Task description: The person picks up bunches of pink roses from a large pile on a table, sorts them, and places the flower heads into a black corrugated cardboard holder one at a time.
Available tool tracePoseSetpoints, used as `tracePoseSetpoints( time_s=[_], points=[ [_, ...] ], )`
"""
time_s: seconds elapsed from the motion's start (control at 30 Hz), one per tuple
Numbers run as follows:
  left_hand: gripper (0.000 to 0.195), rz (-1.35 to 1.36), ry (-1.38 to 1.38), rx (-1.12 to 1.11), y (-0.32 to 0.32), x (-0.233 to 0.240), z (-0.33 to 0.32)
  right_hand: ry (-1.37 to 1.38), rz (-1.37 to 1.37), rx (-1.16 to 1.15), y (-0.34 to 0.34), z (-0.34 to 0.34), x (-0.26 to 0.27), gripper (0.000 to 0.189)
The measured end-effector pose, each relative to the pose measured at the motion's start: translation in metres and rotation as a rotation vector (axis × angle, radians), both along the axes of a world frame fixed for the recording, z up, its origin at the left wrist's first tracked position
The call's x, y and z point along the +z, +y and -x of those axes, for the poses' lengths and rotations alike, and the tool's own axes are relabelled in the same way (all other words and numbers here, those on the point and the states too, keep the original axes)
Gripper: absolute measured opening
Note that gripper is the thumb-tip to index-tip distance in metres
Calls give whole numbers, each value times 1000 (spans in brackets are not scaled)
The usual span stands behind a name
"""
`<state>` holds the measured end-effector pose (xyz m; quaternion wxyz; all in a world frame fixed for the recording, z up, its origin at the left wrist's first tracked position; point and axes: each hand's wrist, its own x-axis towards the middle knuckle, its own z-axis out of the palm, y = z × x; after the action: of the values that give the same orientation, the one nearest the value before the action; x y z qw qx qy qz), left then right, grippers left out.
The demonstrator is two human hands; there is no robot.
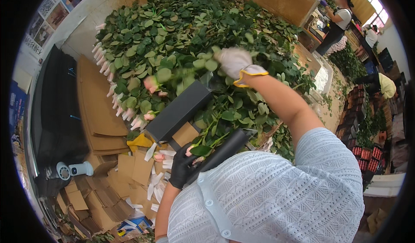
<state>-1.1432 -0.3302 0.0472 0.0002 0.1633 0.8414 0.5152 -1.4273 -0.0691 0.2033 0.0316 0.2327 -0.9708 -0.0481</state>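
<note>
My left hand point(181, 168), in a black glove, is closed around several pink roses point(190, 150) close to my chest. Their leafy stems run up and to the right, alongside a black padded bar point(228, 145). Over the foliage, my right hand point(235, 63) wears a pale glove with yellow trim and is blurred by motion. It appears closed on the stem of a blurred pink rose point(151, 84), whose bloom points left; the fingers are partly hidden. Between my hands lies an oblong black block point(180, 110), slanting across the table.
A large heap of leafy rose stems point(194, 25) fills the table, with white-sleeved blooms point(103, 64) along its left edge. Cardboard sheets point(97, 106), white sleeves point(155, 181) and a small light-blue fan point(74, 170) are at left. Other people point(340, 19) work at upper right.
</note>
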Motion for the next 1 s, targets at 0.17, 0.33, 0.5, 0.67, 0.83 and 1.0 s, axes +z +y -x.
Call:
tracePoseSetpoints(
  time_s=[0.17, 0.33, 0.5, 0.67, 0.83, 1.0],
  points=[
    [40, 41, 103, 8, 7, 14, 7, 433, 407, 135, 43, 21, 73, 41],
    [39, 15, 68, 10, 6, 17, 3, 261, 415, 304, 15, -25, 121, 40],
    [40, 26, -24, -49, 5, 22, 7, -120, 280, 118, 13, -5, 99, 44],
    [64, 156, 244, -102, 6, 23, 14, 758, 197, 307, -21, 42, 91, 34],
    [71, 57, -16, 3, -8, -30, -8, -140, 214, 228, -22, -57, 49, 21],
    [40, 80, -6, 47, 5, -3, 3, -439, 230, 55, 15, -98, 6, 41]
  ],
)
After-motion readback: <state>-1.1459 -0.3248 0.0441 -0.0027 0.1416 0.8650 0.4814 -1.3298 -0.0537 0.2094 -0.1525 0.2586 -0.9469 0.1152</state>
